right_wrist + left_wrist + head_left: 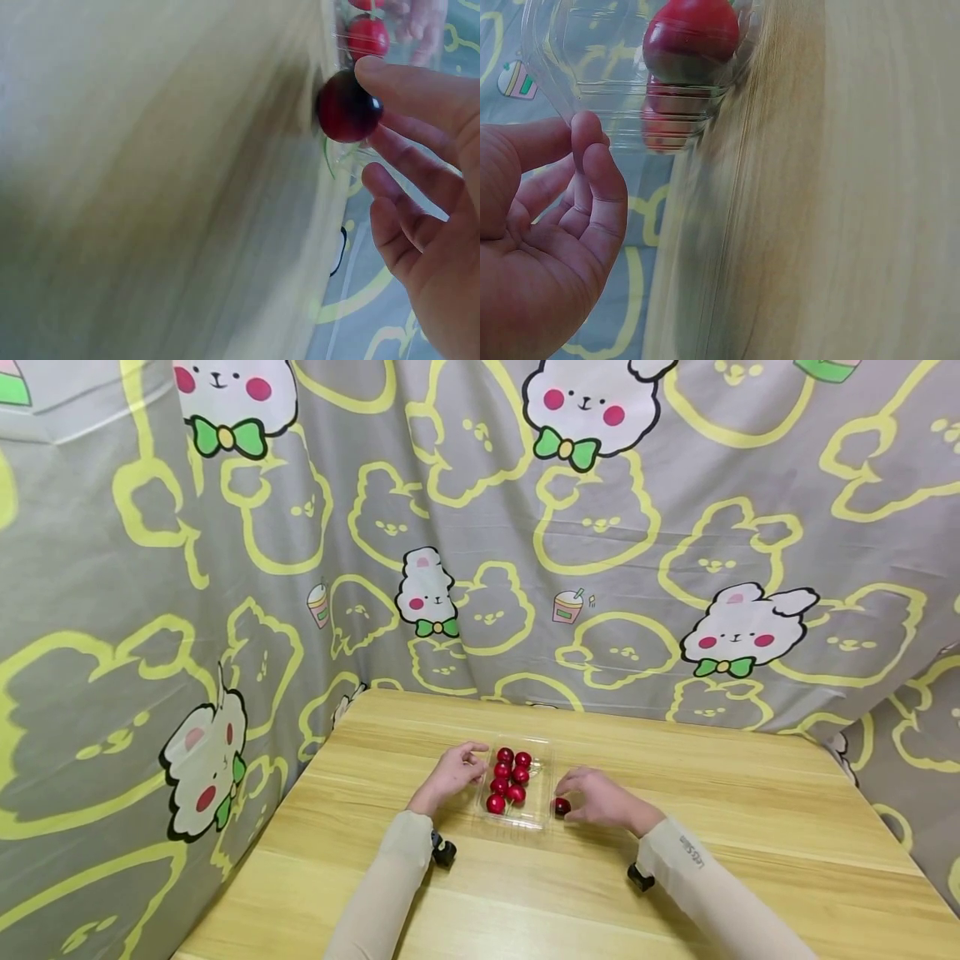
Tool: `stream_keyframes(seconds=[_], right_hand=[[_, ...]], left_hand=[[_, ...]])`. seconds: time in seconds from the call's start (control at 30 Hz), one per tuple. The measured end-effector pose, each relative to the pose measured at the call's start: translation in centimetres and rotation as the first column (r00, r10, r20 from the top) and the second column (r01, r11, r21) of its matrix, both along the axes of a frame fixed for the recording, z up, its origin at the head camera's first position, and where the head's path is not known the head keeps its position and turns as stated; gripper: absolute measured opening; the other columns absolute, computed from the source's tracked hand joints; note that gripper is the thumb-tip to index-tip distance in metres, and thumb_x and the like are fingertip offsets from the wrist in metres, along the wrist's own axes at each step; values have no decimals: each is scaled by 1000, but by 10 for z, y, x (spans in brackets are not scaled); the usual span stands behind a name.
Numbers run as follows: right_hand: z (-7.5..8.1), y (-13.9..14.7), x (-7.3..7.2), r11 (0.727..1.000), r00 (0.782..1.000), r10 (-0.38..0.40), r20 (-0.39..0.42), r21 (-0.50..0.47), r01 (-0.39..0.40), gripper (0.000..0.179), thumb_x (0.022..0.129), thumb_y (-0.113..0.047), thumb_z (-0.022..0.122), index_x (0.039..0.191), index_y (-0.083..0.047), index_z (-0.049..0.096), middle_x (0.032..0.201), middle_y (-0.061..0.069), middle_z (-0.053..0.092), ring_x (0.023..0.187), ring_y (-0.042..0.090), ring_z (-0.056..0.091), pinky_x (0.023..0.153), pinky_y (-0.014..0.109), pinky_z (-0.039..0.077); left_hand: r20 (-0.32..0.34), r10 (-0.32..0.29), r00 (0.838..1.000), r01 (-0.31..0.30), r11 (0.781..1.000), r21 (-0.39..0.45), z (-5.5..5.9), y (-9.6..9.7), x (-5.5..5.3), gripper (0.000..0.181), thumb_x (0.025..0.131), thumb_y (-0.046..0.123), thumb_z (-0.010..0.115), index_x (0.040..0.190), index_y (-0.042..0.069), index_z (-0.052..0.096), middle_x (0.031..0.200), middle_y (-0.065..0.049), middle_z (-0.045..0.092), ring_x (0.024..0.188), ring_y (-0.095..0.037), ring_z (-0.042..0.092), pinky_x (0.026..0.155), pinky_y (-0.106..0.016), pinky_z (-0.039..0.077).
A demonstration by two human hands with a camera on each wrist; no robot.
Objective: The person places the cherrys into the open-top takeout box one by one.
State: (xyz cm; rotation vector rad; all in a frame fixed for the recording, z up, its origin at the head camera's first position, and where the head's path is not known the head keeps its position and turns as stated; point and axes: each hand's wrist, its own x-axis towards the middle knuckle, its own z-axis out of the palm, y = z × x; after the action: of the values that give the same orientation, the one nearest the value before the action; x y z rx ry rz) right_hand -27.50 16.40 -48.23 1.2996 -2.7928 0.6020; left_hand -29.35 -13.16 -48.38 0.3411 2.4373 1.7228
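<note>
A clear plastic box sits in the middle of the table with several red cherries in it, grouped in two rough rows. At the box's left side, my left hand pinches its rim between thumb and fingertip; the other fingers curl loosely, as the left wrist view shows. Just right of the box, my right hand holds a darker cherry between thumb and fingers, low over the table. A thin green stem trails from this cherry.
The wooden table reaches back to a grey curtain printed with yellow outlines and white cartoon animals. More of this cloth hangs along the left side. Dark camera mounts sit at both wrists, under pale sleeves.
</note>
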Motion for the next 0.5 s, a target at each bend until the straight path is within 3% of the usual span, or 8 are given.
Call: stream_keyframes(seconds=[0.23,0.5], right_hand=[[-2,-4,1,1000,1000,12,13,13,-12,32,75,-15,79,104,-6,69,104,3,65,98,23,58,89,45,47],[-4,-2,1,1000,1000,5,-1,16,-5,31,75,-14,79,104,-5,70,103,5,68,97,26,60,89,47,47]], left_hand=[[15,-54,998,53,998,35,29,0,19,40,93,-2,54,131,-10,46,90,-24,58,84,-44,59,77,-48,53],[15,-51,999,50,998,26,29,-1,19,39,93,-2,54,131,-9,47,91,-25,58,86,-45,59,77,-47,54]])
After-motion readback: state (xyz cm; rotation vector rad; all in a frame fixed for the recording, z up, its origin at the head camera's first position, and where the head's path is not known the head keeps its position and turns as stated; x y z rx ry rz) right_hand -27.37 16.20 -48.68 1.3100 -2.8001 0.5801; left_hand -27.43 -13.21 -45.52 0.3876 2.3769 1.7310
